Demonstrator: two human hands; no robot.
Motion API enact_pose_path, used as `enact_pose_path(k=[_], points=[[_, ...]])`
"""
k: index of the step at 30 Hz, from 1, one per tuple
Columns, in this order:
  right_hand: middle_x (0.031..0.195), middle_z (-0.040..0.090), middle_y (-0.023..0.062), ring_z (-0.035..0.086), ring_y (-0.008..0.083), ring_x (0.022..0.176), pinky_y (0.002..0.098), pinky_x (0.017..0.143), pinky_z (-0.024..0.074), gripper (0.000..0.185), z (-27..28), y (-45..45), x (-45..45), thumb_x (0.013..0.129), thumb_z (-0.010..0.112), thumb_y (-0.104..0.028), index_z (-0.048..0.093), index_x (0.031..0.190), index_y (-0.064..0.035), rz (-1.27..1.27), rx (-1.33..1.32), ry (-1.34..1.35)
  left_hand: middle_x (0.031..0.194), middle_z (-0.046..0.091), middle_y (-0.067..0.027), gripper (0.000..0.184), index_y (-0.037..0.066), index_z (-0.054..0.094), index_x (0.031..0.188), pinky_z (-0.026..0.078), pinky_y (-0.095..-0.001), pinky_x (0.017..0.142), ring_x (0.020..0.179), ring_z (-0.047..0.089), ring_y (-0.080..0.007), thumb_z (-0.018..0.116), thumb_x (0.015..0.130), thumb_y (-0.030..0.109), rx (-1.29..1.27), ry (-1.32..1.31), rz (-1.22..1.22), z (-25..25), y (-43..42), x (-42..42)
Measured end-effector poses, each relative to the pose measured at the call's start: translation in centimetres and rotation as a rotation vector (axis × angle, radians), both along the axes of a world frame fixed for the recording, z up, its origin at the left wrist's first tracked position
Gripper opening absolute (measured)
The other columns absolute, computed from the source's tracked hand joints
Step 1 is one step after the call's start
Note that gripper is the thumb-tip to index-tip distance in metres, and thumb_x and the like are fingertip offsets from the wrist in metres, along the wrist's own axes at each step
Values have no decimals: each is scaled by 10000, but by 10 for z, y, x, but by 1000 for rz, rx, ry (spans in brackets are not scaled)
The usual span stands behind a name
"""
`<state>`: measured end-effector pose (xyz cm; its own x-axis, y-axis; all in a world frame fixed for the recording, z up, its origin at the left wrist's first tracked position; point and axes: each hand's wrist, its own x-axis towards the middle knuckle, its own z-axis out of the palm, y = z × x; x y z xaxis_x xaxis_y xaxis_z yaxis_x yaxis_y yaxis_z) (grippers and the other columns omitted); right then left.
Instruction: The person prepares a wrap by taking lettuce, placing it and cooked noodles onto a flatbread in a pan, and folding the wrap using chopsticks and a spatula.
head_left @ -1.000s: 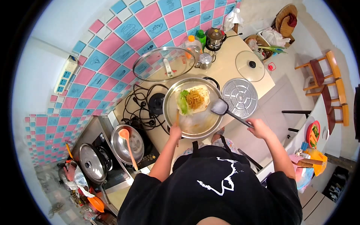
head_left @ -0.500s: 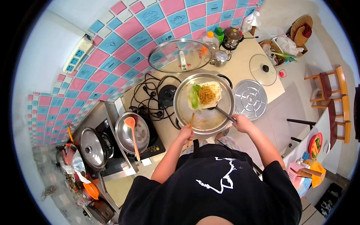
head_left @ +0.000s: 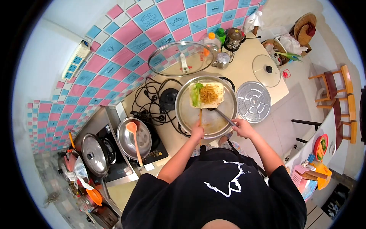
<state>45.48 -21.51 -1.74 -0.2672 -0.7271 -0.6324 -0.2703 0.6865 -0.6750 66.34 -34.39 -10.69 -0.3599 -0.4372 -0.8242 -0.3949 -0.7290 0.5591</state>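
A wide steel pan (head_left: 217,124) stands on the counter in front of me. In its far part lies a pale flatbread (head_left: 218,89) topped with lettuce (head_left: 197,95) and brown shredded filling (head_left: 209,94). My left hand (head_left: 197,131) is closed on chopsticks (head_left: 200,115), whose tips reach the near edge of the flatbread. My right hand (head_left: 243,128) grips the handle of a dark spatula (head_left: 225,116) from the pan's right side. The spatula's blade is mostly hidden at the flatbread's near edge.
A perforated steel plate (head_left: 254,102) lies right of the pan. Behind stands a large glass lid (head_left: 181,59); a smaller lid (head_left: 267,71) is back right. Tangled black cables (head_left: 152,99) are left, beside a steel pan (head_left: 134,138) holding an orange spoon (head_left: 134,141).
The spatula has moved left from the pan's right side to the flatbread's near edge. The flatbread has shifted toward the far rim. My left hand and the chopsticks have moved right.
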Motion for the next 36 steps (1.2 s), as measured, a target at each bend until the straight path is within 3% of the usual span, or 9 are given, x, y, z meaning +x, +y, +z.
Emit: enact_pose_path(k=[3,7,10,12,21,27,28,30,36], points=[[616,578,48,543,105,440,263,378,423,356,-1,0,0,802,583,-107,544,1153,-59,2,13,-7,614,419,-18,519,164,401,1280,272,-241,340,407,339,-103,337,798,-18,16,-4,123,-24,-11,-5],[616,580,76,560,138,472,294,435,441,362,1,5,-7,781,601,-104,554,1136,-54,-31,43,-5,625,421,-17,562,181,338,1338,264,-245,342,408,337,-110,336,808,-7,-201,-2,178,-39,-28,-9],[621,582,118,578,194,517,334,509,450,364,-3,10,-18,753,614,-95,568,1111,-45,153,-156,284,628,420,-13,578,192,309,1362,266,-246,342,408,338,-108,336,817,0,-219,28,161,-30,-37,-10],[860,621,215,605,341,815,386,742,468,369,9,6,-23,712,611,-113,590,1071,-29,132,21,279,628,420,-11,581,197,298,1370,270,-246,343,410,341,-105,334,823,3,-213,41,147,-36,-41,-7],[929,611,213,589,352,879,391,773,460,356,-10,-24,-32,710,601,-106,592,1058,-33,150,-87,277,638,455,-12,548,185,351,1356,315,-241,381,450,378,-96,342,838,6,-457,21,-25,-62,-62,-3],[941,604,211,585,355,883,396,771,461,363,-18,-33,-27,713,605,-99,583,1071,-45,163,-161,236,645,466,-10,523,171,383,1339,344,-241,425,490,394,-94,366,841,10,-392,35,10,-49,-71,-7],[938,603,214,584,356,883,395,768,462,372,-20,-32,-26,713,609,-100,579,1080,-45,171,-144,256,934,486,-90,522,99,359,1340,367,-256,649,771,457,-162,365,827,1,-389,26,-23,-45,-72,-7],[931,602,219,585,355,880,394,762,464,382,-25,-27,-23,713,610,-101,572,1088,-40,158,-176,274,1222,507,-171,530,27,334,1340,391,-271,874,1052,520,-230,363,812,-8,-387,16,-57,-34,-71,-7],[912,601,231,588,356,865,390,752,466,403,-27,-16,-19,716,611,-93,557,1107,-16,140,-246,292,1235,501,-152,519,26,317,1350,370,-266,897,1082,504,-226,354,834,-23,-325,32,-49,-24,-64,-5]])
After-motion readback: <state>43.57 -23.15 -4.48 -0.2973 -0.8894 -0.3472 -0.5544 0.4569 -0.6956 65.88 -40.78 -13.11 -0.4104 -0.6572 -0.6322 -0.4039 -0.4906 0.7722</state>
